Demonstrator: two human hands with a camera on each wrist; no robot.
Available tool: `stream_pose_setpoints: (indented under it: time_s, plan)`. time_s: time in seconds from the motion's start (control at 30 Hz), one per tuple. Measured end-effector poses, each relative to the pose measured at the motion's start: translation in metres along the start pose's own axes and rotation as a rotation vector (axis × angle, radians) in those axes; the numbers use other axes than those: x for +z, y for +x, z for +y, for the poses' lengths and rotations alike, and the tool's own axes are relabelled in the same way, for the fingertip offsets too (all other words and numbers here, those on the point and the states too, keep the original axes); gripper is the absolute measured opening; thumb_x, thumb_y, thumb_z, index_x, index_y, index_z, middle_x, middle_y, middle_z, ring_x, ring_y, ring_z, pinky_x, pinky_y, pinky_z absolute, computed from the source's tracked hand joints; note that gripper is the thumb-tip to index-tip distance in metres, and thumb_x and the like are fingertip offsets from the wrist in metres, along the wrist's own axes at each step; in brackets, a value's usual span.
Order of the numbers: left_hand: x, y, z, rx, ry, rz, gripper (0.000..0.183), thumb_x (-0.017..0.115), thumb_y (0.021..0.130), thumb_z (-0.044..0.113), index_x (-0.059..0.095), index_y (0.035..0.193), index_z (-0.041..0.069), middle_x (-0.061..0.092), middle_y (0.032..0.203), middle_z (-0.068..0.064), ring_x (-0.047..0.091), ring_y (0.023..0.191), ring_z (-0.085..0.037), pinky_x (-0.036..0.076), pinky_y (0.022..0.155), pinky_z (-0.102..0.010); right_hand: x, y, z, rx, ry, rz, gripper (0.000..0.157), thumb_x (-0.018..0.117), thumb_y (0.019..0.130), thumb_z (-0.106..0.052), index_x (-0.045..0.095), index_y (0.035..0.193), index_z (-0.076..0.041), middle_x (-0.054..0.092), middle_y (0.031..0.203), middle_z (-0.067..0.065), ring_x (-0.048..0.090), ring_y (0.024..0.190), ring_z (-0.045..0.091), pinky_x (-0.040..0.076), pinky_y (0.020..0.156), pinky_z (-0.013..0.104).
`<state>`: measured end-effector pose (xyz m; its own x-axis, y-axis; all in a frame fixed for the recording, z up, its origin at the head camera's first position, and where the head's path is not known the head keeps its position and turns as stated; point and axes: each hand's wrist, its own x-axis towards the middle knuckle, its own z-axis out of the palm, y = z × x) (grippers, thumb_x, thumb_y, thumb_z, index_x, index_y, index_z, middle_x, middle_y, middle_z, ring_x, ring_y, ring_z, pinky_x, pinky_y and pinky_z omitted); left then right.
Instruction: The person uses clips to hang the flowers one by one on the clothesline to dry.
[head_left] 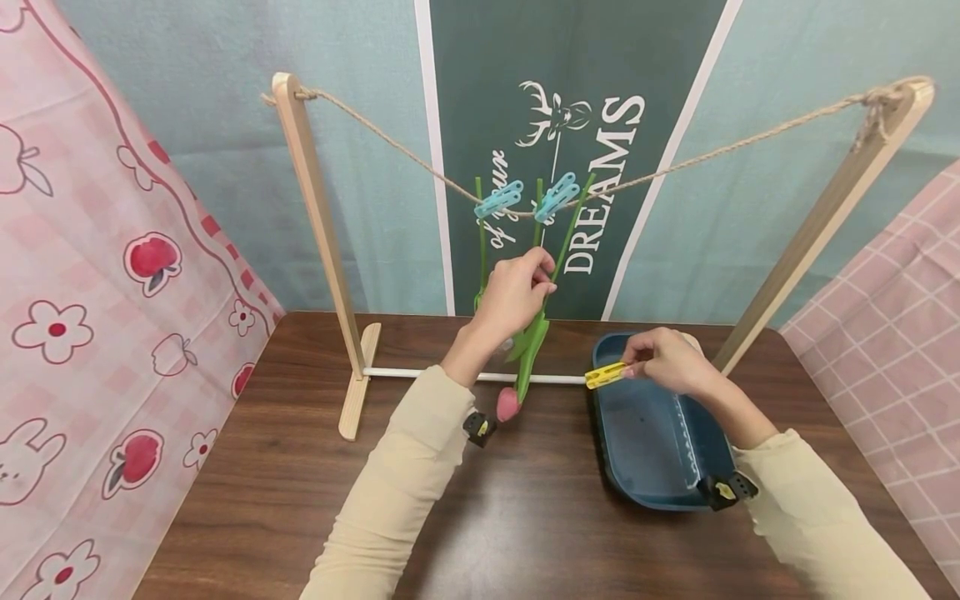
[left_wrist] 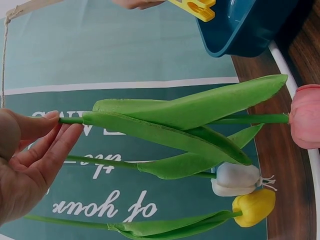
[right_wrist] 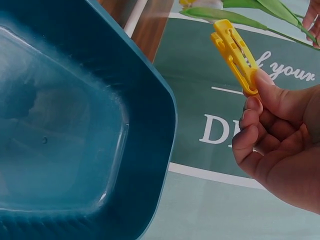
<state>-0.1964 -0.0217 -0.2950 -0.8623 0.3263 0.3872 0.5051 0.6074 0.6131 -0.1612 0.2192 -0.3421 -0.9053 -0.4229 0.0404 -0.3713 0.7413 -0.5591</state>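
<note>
My left hand (head_left: 516,290) pinches the green stem of a pink tulip (head_left: 508,404), which hangs head down with its stem end near the rope (head_left: 652,175). In the left wrist view, a white tulip (left_wrist: 235,179) and a yellow tulip (left_wrist: 254,207) hang beside it. Two blue clothespins (head_left: 498,200) grip the rope at the other stems. Between thumb and fingers, my right hand (head_left: 666,360) holds a yellow clothespin (head_left: 606,376) over the rim of the blue basin (head_left: 645,492). Its jaws look closed, with nothing in them.
A left wooden post (head_left: 318,221) and a right wooden post (head_left: 821,229) carry the sagging rope. Low between them runs a white rod (head_left: 420,374), above the brown table (head_left: 300,517). Printed curtains (head_left: 67,275) stand close on the sides and back.
</note>
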Motion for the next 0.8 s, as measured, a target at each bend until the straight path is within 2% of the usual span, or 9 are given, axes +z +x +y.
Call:
stream_pose_setpoints:
  time_s: [0.17, 0.37, 0.63, 0.8]
  plan:
    - [0.0, 0.001, 0.001, 0.004, -0.001, 0.002, 0.014, 0.062, 0.087, 0.009, 0.058, 0.099, 0.004, 0.063, 0.083, -0.003, 0.058, 0.077, -0.012, 0.044, 0.07, -0.022, -0.004, 0.001, -0.003, 0.021, -0.057, 0.008, 0.011, 0.07, 0.074, -0.001, 0.065, 0.069, -0.009, 0.059, 0.064, -0.004, 0.042, 0.057, 0.014, 0.031, 0.053, 0.03]
    - [-0.001, 0.002, 0.0, -0.003, -0.005, -0.001, 0.015, 0.062, 0.087, 0.009, 0.058, 0.1, 0.004, 0.064, 0.083, -0.003, 0.059, 0.077, -0.012, 0.045, 0.069, -0.022, -0.013, 0.004, -0.008, 0.028, -0.021, -0.034, 0.012, 0.068, 0.074, 0.004, 0.064, 0.069, -0.005, 0.059, 0.067, 0.001, 0.043, 0.059, 0.017, 0.035, 0.052, 0.03]
    - [-0.001, 0.003, 0.0, -0.011, -0.01, -0.004, 0.015, 0.062, 0.087, 0.01, 0.058, 0.099, 0.004, 0.064, 0.083, -0.003, 0.059, 0.076, -0.012, 0.045, 0.069, -0.022, -0.029, 0.01, -0.016, 0.035, -0.036, -0.036, 0.011, 0.067, 0.076, 0.003, 0.063, 0.07, -0.004, 0.059, 0.068, 0.001, 0.045, 0.061, 0.017, 0.036, 0.054, 0.03]
    - [-0.001, 0.002, 0.0, -0.019, -0.011, -0.008, 0.014, 0.062, 0.087, 0.01, 0.058, 0.099, 0.004, 0.063, 0.082, -0.003, 0.058, 0.075, -0.012, 0.044, 0.068, -0.022, -0.038, 0.013, -0.022, 0.026, -0.082, -0.03, 0.012, 0.066, 0.077, 0.003, 0.063, 0.069, -0.006, 0.058, 0.067, 0.001, 0.045, 0.061, 0.017, 0.036, 0.055, 0.03]
